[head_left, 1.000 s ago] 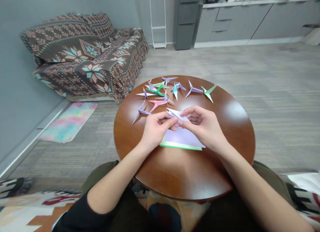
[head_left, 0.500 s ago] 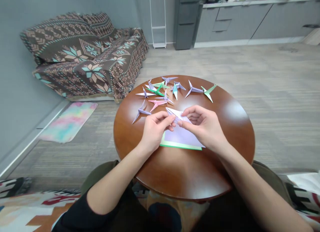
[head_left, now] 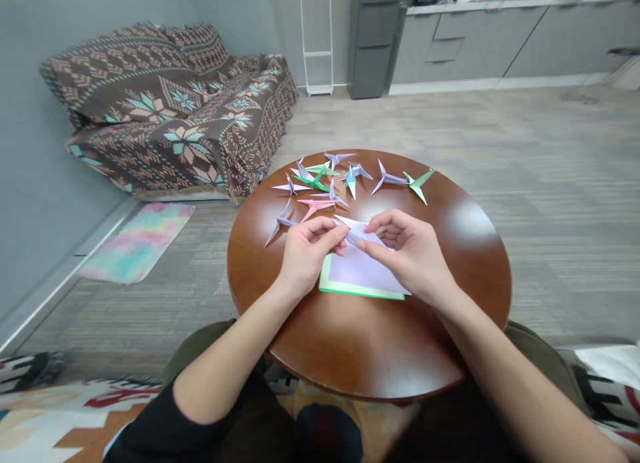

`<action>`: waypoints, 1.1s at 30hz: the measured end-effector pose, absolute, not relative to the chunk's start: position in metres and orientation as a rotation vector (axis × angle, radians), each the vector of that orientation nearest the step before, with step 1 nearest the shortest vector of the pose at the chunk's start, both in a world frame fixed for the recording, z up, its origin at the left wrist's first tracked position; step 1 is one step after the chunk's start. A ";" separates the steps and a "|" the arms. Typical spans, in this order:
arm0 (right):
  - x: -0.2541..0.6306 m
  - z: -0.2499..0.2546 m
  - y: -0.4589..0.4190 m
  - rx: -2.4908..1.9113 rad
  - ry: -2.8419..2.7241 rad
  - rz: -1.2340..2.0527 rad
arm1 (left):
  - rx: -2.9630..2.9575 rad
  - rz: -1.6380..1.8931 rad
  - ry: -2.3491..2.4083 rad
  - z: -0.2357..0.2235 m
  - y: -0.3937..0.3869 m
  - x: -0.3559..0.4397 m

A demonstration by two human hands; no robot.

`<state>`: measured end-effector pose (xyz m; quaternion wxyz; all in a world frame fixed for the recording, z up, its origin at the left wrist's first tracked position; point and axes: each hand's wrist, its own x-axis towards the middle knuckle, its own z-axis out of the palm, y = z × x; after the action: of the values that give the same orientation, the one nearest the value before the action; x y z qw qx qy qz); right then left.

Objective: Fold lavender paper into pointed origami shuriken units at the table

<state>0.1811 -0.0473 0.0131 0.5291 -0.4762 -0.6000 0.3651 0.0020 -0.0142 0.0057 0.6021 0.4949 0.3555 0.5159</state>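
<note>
Between my two hands is a small folded piece of pale lilac origami paper. My left hand pinches its left end between thumb and fingers. At its right side my right hand grips it, thumb in front and fingers curled behind. Parts of the folds are hidden by my fingers. Just below lies a stack of square paper, lilac on top with a green-edged pale sheet under it. Beyond my hands rest several folded paper pieces, among them a pink one, a dark green one and a lilac one.
The round brown wooden table stands in front of my knees. A sofa with a patterned cover is at the far left, with a pastel mat on the floor before it. Grey cabinets line the back wall.
My left hand has shifted slightly left along the folded paper, and the paper's upper flap has changed its angle. My right hand stays nearly in place.
</note>
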 end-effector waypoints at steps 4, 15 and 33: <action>0.181 0.015 -0.048 -1.145 -1.435 0.918 | 1.010 1.233 0.816 0.010 -0.011 0.001; 0.183 0.016 -0.047 -1.129 -1.434 1.047 | 1.111 1.189 0.746 0.008 -0.005 -0.007; 0.183 0.016 -0.047 -1.133 -1.384 0.971 | 1.205 1.171 0.821 -0.001 -0.007 -0.005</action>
<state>0.1833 -0.0465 0.0164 0.5254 -0.4737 -0.5785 0.4061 -0.0055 -0.0066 -0.0010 0.5937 0.5187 0.3533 0.5037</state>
